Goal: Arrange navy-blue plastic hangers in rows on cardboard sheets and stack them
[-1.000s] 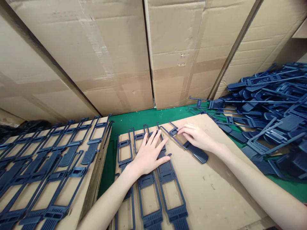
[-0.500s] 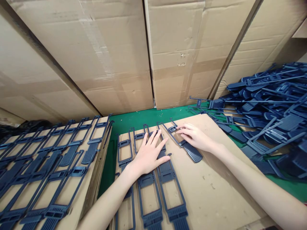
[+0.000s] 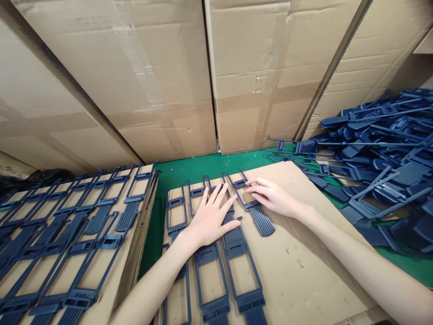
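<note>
My left hand (image 3: pixel 209 219) lies flat with its fingers spread, across dark blue plastic frame pieces laid in rows on a cardboard sheet (image 3: pixel 294 266). Under and beside it, each piece shows an open rectangular frame with a ribbed tongue. My right hand (image 3: pixel 274 196) has its fingers bent onto the right rail of one separate frame piece (image 3: pixel 261 219), near its crossbar; the thumb is hidden. That piece lies on the sheet to the right of the row, its ribbed end towards me. Another frame piece (image 3: pixel 242 271) lies below it, closer to me.
On the left, a stack of cardboard sheets (image 3: pixel 130 266) bears more frame pieces in rows. A heap of loose blue pieces (image 3: pixel 382 149) lies at the right. Tall cardboard boxes (image 3: pixel 250 81) stand behind the green table surface (image 3: pixel 182 167).
With my right hand on it, the separate frame piece has turned slightly, its ribbed end swinging left and towards me, more in line with the row. My left hand stays in place.
</note>
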`<state>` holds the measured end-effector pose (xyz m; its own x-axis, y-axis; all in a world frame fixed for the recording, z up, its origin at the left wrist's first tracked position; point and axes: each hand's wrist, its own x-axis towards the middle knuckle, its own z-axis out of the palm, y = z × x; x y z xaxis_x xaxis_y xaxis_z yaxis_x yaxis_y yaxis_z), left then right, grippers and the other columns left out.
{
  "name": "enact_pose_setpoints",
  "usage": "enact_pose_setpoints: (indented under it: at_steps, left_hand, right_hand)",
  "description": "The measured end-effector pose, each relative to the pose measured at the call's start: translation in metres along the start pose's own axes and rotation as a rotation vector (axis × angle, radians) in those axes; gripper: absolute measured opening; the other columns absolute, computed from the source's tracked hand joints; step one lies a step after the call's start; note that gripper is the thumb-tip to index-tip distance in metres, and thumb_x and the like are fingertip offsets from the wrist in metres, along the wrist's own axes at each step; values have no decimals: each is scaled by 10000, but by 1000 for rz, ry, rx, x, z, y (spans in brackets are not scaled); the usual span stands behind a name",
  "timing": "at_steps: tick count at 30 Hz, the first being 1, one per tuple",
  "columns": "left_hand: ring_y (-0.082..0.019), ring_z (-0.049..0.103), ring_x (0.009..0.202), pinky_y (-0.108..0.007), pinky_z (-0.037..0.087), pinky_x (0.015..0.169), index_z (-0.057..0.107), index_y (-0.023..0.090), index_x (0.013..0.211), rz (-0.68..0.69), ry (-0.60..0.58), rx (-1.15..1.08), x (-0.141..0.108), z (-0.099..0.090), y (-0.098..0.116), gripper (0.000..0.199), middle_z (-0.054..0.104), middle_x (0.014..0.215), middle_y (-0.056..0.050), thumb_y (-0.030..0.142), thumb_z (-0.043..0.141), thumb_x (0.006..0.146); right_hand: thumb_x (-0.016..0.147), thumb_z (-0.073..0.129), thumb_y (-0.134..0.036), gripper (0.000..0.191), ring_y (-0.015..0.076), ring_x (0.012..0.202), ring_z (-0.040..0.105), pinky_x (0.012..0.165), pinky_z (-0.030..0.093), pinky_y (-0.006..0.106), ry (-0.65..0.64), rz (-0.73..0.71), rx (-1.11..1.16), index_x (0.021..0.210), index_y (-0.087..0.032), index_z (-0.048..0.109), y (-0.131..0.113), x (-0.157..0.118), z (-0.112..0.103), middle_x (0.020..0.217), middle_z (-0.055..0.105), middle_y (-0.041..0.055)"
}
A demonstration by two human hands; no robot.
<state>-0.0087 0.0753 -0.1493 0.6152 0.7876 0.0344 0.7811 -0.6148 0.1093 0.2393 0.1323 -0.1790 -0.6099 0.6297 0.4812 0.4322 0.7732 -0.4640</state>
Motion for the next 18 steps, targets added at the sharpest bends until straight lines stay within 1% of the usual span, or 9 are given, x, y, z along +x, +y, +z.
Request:
enact_pose_setpoints:
  at_steps: [5, 13, 18]
  left_hand:
    - [-327, 50, 1450, -589, 70, 1139, 301, 239, 1477, 0, -3, 0, 0, 1, 0, 704, 100, 1578, -132, 660, 323, 913]
    - [-319, 56, 1452, -585, 81, 1143, 275, 243, 1484, 1, 15, -5, 0, 1, 0, 715, 109, 1579, -121, 662, 333, 909]
    - [-315, 62, 1452, -580, 83, 1143, 270, 244, 1485, -9, 3, -8, 0, -1, 1, 713, 111, 1578, -125, 660, 332, 910]
  right_hand:
    - [941, 411, -182, 272, 230, 1080, 595, 913, 517, 409, -1, -15, -16, 1041, -190, 664, -2, 1, 0, 1149, 585, 143]
    - [941, 411, -185, 279, 230, 1092, 597, 915, 521, 416, 10, -33, 1, 1036, -202, 673, 0, 0, 2, 1155, 609, 129]
    - [942, 400, -152, 286, 214, 1094, 591, 924, 514, 409, 12, -55, 12, 1047, -197, 663, -1, -1, 3, 1150, 613, 124]
